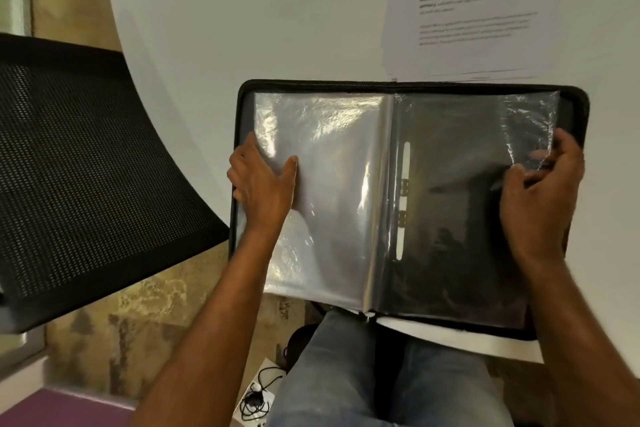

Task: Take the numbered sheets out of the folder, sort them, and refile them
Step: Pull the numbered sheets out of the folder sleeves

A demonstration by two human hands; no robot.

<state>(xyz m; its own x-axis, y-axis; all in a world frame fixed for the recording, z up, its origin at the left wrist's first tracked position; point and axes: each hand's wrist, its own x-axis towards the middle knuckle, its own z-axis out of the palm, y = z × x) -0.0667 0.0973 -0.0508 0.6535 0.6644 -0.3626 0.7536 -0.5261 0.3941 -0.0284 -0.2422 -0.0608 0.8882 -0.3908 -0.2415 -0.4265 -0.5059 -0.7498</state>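
Observation:
A black zip folder (412, 85) lies open at the near edge of the white table, partly over my lap. Its clear plastic sleeves (332, 191) look empty on both sides. My left hand (263, 184) grips the left edge of the folder, thumb lying on the left sleeve. My right hand (540, 184) pinches the crinkled outer edge of a clear sleeve (530, 121) on the right page. A stack of printed sheets (485, 10) lies on the table just beyond the folder, at the upper right.
The white table (242, 10) stretches away behind the folder. A black mesh chair (86, 163) stands to the left. Below are my jeans-clad legs (363, 374), a white power strip with black cable (256, 402) on the floor.

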